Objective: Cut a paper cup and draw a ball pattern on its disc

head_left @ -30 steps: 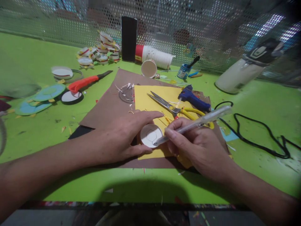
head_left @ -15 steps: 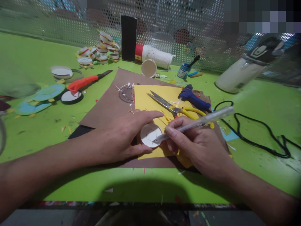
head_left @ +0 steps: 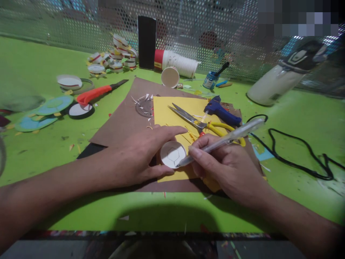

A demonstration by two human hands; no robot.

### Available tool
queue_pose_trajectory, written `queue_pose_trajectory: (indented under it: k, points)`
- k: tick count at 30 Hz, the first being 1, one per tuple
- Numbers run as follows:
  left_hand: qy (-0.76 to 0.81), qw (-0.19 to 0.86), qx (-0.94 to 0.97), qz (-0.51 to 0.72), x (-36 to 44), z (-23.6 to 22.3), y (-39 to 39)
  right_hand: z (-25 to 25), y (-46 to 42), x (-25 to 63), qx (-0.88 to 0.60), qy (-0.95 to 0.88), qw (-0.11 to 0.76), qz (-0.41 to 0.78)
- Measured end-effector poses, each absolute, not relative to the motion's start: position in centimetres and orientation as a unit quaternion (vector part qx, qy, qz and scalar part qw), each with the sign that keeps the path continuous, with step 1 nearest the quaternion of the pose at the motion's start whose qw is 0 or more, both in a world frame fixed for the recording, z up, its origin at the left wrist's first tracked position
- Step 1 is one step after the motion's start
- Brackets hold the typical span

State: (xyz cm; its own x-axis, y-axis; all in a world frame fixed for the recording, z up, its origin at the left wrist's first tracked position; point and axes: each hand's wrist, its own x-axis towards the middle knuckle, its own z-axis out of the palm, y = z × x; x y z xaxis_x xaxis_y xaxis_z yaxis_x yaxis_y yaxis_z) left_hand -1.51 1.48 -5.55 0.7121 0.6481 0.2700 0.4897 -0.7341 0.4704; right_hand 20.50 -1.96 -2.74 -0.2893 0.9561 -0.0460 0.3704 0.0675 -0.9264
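A small white paper disc (head_left: 172, 154) with a hexagon drawn on it lies on a yellow sheet (head_left: 172, 111). My left hand (head_left: 134, 156) rests flat beside the disc, thumb and forefinger spread around its left side and holding it steady. My right hand (head_left: 226, 167) is closed on a clear pen (head_left: 231, 136), whose tip touches the lower right edge of the disc. Yellow-handled scissors (head_left: 199, 124) and a blue glue gun (head_left: 219, 111) lie just beyond on the sheet.
A brown board (head_left: 121, 122) lies under the yellow sheet on a green table (head_left: 40, 151). An orange utility knife (head_left: 95, 93), blue paper discs (head_left: 45, 111), cut cup rings (head_left: 118, 59), stacked paper cups (head_left: 178, 64), a white bottle (head_left: 280, 81) and a black cord (head_left: 296, 151) surround it.
The pen tip has moved slightly along the disc's lower right edge. Both hands stay in about the same place.
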Motion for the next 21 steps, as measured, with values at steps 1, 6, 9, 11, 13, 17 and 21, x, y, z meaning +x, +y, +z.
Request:
queue_pose_trajectory:
  k: [1, 6, 9, 11, 13, 17, 21]
  points:
    - [0.311, 0.183, 0.907, 0.215, -1.52, -5.56, 1.49, -2.75, -1.97, 20.45, -0.504, -0.655, 0.322, 0.462]
    - [0.305, 0.171, 0.912, 0.215, -1.54, -5.61, 1.45, -2.82, -1.92, 20.34, -0.496, -0.647, 0.347, 0.464]
    - [0.308, 0.17, 0.911, 0.213, -1.6, -5.7, 1.41, -2.81, -1.88, 20.36, -0.495, -0.649, 0.346, 0.463]
    - [0.307, 0.169, 0.911, 0.217, -1.62, -5.74, 1.4, -2.82, -1.89, 20.41, -0.493, -0.655, 0.336, 0.464]
    - [0.305, 0.166, 0.912, 0.22, -1.59, -5.73, 1.38, -2.86, -1.91, 20.49, -0.49, -0.66, 0.329, 0.465]
    - [0.305, 0.166, 0.912, 0.219, -1.48, -5.52, 1.31, -2.91, -1.96, 20.6, -0.487, -0.664, 0.326, 0.464]
    - [0.291, 0.164, 0.914, 0.229, -1.51, -5.42, 1.23, -2.84, -1.96, 20.57, -0.489, -0.666, 0.322, 0.463]
